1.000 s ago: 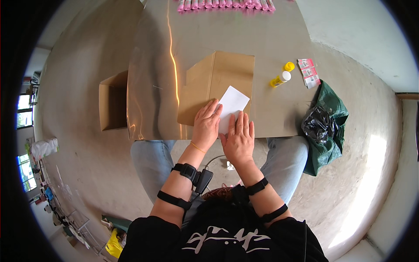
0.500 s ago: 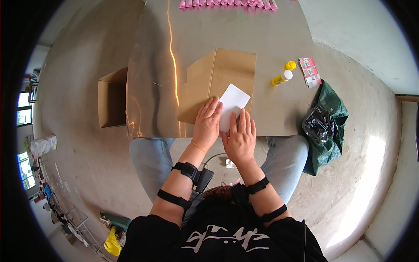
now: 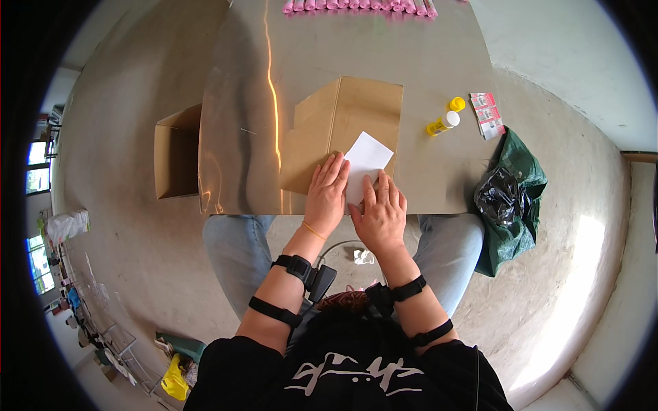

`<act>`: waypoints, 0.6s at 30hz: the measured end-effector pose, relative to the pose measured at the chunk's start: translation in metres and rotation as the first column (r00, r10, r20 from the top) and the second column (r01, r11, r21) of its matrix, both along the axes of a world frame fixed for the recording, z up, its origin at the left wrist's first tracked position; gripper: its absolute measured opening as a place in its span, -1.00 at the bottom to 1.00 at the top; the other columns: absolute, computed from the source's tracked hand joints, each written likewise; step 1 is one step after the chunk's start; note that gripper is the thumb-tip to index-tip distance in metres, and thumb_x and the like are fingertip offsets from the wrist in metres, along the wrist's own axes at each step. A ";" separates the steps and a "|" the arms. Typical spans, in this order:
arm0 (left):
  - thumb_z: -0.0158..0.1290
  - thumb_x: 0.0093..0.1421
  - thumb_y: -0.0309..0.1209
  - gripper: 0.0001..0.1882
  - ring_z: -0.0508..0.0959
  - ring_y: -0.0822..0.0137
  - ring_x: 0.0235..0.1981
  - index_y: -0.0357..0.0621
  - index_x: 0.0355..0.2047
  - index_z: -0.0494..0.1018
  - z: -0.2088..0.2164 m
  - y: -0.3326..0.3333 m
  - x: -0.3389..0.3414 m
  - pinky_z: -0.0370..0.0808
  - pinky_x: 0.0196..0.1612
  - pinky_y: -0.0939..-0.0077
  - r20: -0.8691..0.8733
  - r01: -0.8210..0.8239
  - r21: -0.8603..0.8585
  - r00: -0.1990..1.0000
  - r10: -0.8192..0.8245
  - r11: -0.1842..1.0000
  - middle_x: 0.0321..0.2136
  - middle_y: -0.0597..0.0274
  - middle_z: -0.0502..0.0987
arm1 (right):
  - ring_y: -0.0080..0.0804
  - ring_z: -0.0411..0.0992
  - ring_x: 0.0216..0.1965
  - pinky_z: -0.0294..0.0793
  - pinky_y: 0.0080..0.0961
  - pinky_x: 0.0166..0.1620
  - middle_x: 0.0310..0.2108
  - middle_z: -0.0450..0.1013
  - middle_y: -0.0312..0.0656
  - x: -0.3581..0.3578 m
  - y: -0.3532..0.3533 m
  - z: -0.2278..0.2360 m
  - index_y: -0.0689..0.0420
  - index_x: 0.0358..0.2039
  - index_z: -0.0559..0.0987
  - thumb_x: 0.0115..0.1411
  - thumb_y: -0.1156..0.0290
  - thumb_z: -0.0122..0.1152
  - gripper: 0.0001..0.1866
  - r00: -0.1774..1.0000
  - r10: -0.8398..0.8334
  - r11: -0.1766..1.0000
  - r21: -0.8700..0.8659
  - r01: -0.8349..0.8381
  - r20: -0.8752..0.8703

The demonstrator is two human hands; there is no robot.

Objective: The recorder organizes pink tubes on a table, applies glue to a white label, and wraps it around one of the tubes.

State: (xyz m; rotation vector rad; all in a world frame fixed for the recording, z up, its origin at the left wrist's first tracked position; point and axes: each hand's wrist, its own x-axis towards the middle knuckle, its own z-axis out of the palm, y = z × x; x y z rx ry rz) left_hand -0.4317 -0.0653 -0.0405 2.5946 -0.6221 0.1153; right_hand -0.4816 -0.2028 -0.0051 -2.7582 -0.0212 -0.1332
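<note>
My left hand [image 3: 327, 193] and right hand [image 3: 380, 211] lie flat along either side of the paper [image 3: 370, 151] — fingers straight out, gripping nothing. The paper rests partly over the cardboard [image 3: 368, 109], at the near edge of the tabletop [image 3: 439, 181]. I judge this step to be pressing it flat; shifting one hand calls for the other to pin it. To my right, the green bag [image 3: 513, 245] has black plastic [image 3: 502, 194] in it. Left of the tabletop, the box [image 3: 164, 164] gapes — its inside too shadowed to read. Farther out stands a yellow tube [image 3: 436, 128], contents hidden; beyond, pink rolls [image 3: 356, 5].
</note>
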 end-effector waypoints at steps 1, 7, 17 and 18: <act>-0.04 0.10 -0.57 -0.42 0.19 0.11 0.25 -0.12 0.18 0.21 0.000 0.000 0.000 0.12 0.26 0.13 -0.002 -0.001 0.000 1.000 0.001 1.000 0.24 0.16 0.17 | -0.09 0.17 0.18 0.13 -0.18 0.17 0.16 0.19 0.08 0.000 0.000 0.000 0.17 0.10 0.35 -0.01 0.17 0.25 -0.34 1.000 0.000 1.000 0.002 0.000 0.005; -0.04 0.10 -0.57 -0.42 0.18 0.11 0.25 -0.11 0.18 0.22 0.001 0.000 0.000 0.11 0.27 0.11 -0.012 0.002 -0.010 1.000 -0.002 1.000 0.24 0.14 0.16 | -0.06 0.21 0.15 0.16 -0.19 0.14 0.16 0.21 0.08 0.000 0.000 0.003 0.20 0.07 0.38 0.01 0.19 0.25 -0.38 1.000 0.001 1.000 0.013 -0.001 0.022; -0.03 0.13 -0.55 -0.46 0.19 0.10 0.24 -0.12 0.16 0.24 0.000 -0.001 0.000 0.11 0.26 0.10 -0.003 -0.001 -0.020 1.000 0.001 1.000 0.24 0.12 0.16 | -0.10 0.18 0.17 0.15 -0.20 0.16 0.17 0.19 0.07 -0.001 0.000 0.000 0.19 0.10 0.35 0.01 0.17 0.23 -0.35 1.000 0.003 1.000 -0.003 -0.003 0.021; -0.03 0.13 -0.55 -0.46 0.19 0.10 0.24 -0.12 0.16 0.24 0.002 -0.001 0.000 0.11 0.26 0.10 -0.002 -0.001 -0.022 1.000 0.001 1.000 0.24 0.12 0.16 | -0.10 0.19 0.17 0.15 -0.20 0.16 0.17 0.19 0.07 -0.001 -0.001 0.000 0.19 0.09 0.35 0.01 0.17 0.23 -0.35 1.000 0.002 1.000 -0.004 -0.001 0.024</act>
